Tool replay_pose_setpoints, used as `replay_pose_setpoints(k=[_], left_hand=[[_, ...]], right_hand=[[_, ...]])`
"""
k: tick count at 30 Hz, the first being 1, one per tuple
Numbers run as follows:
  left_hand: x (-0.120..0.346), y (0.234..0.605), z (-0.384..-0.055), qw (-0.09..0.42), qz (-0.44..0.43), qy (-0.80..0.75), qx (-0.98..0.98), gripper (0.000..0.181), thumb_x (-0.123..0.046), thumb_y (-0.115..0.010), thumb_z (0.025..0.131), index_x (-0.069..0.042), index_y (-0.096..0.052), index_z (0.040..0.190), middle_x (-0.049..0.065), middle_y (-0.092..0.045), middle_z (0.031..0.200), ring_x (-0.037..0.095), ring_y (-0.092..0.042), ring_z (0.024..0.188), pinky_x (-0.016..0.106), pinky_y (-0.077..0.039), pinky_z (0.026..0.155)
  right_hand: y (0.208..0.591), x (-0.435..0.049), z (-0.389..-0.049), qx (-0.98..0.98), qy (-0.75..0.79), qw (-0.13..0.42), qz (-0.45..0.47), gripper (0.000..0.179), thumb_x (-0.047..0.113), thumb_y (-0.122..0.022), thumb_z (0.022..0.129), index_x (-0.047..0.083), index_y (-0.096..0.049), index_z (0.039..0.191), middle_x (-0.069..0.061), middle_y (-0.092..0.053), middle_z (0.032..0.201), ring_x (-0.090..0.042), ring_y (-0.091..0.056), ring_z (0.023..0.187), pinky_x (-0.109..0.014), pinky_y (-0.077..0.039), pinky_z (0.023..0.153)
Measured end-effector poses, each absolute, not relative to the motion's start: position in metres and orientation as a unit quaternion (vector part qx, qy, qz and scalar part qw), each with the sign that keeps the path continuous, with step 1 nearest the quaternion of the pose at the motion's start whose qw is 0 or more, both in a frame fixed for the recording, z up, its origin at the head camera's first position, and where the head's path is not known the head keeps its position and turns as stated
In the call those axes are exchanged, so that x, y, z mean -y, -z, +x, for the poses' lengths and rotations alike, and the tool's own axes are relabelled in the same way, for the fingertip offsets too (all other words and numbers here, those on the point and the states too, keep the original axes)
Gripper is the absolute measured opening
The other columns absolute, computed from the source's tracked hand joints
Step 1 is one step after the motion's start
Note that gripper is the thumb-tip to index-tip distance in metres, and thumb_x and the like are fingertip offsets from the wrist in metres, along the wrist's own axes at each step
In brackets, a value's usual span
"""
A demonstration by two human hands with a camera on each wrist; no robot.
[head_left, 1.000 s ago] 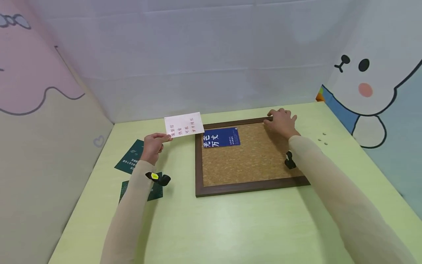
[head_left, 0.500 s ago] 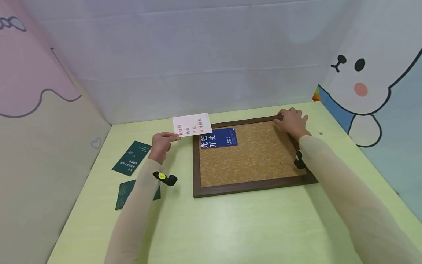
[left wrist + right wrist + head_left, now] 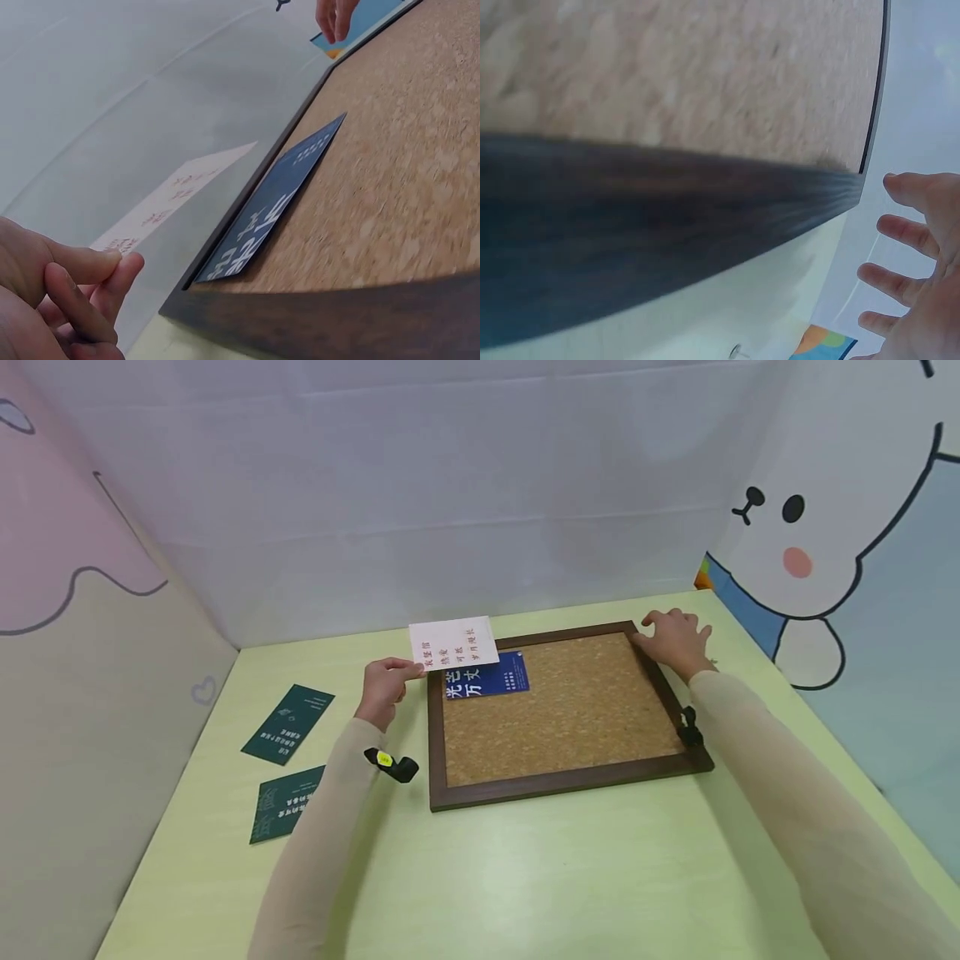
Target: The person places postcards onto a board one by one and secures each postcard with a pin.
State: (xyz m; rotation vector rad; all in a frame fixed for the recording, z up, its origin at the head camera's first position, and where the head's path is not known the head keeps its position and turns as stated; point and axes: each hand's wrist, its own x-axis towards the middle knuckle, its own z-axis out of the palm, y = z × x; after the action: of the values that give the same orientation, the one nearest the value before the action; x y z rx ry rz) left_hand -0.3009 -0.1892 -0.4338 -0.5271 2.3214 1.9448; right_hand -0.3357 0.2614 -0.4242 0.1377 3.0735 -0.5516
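Between thumb and fingertips, my left hand (image 3: 384,692) pinches the lower left corner of a white card (image 3: 453,643) printed with red characters. The card hangs over the upper left of a brown-framed corkboard (image 3: 562,727), overlapping a dark blue card (image 3: 495,680) in the head view. That blue card lies on the cork, with a pin at its top right corner. My right hand (image 3: 675,642), fingers spread and holding nothing, is by the board's upper right corner. In the right wrist view a thumbtack (image 3: 737,350) lies on the table beyond the frame.
Two dark green cards, one farther back (image 3: 288,724) and one nearer (image 3: 281,802), lie on the pale yellow-green table (image 3: 525,877) left of the board. My left sleeve covers part of the nearer one. A white cloth wall (image 3: 450,527) rises behind the table.
My left hand has carried the white card rightward, over the blue card. My right hand has moved right from the board's top edge to its upper right corner, hiding most of the loose pins.
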Motion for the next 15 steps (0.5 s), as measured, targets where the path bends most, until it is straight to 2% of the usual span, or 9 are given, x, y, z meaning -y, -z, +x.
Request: replay_pose_setpoints(k=[5,12,14,15], left_hand=[[0.169,0.436,-0.303,0.042,-0.165,-0.634,-0.754,0.018,-0.02,-0.071,0.091,-0.006,-0.067,0.102,0.008,-0.074,0.099,0.006,-0.033,0.047,0.023,-0.027,0.05],[0.14,0.435,-0.303,0.045,-0.147,-0.635,-0.757,0.017,-0.018,-0.072,0.088,-0.005,-0.068,0.099,0.002,-0.062,0.095,0.01,-0.037,0.057,0.025,-0.031,0.055],[0.133,0.435,-0.303,0.043,-0.143,-0.634,-0.759,0.016,-0.017,-0.072,0.088,-0.005,-0.069,0.098,0.003,-0.063,0.095,0.01,-0.036,0.056,0.026,-0.031,0.055],[0.13,0.435,-0.303,0.044,-0.14,-0.635,-0.758,0.016,-0.017,-0.072,0.088,-0.004,-0.069,0.098,0.004,-0.064,0.096,0.011,-0.041,0.059,0.026,-0.032,0.056]], right_hand=[[0.428,-0.273,-0.334,-0.984,0.173,0.008,0.049,0.048,0.035,-0.053,0.098,0.001,-0.052,0.132,-0.034,-0.04,0.131,-0.06,-0.023,0.129,-0.078,-0.004,0.103],[0.429,-0.29,-0.328,-0.985,0.163,0.009,0.063,0.048,0.035,-0.051,0.099,0.0,-0.051,0.131,-0.036,-0.038,0.132,-0.063,-0.022,0.128,-0.078,-0.005,0.102],[0.429,-0.294,-0.326,-0.985,0.163,0.01,0.064,0.048,0.035,-0.05,0.099,0.0,-0.05,0.131,-0.036,-0.037,0.133,-0.063,-0.022,0.127,-0.078,-0.005,0.102],[0.428,-0.296,-0.325,-0.984,0.164,0.009,0.063,0.048,0.035,-0.05,0.099,0.0,-0.05,0.131,-0.036,-0.037,0.133,-0.063,-0.022,0.127,-0.079,-0.004,0.102]])
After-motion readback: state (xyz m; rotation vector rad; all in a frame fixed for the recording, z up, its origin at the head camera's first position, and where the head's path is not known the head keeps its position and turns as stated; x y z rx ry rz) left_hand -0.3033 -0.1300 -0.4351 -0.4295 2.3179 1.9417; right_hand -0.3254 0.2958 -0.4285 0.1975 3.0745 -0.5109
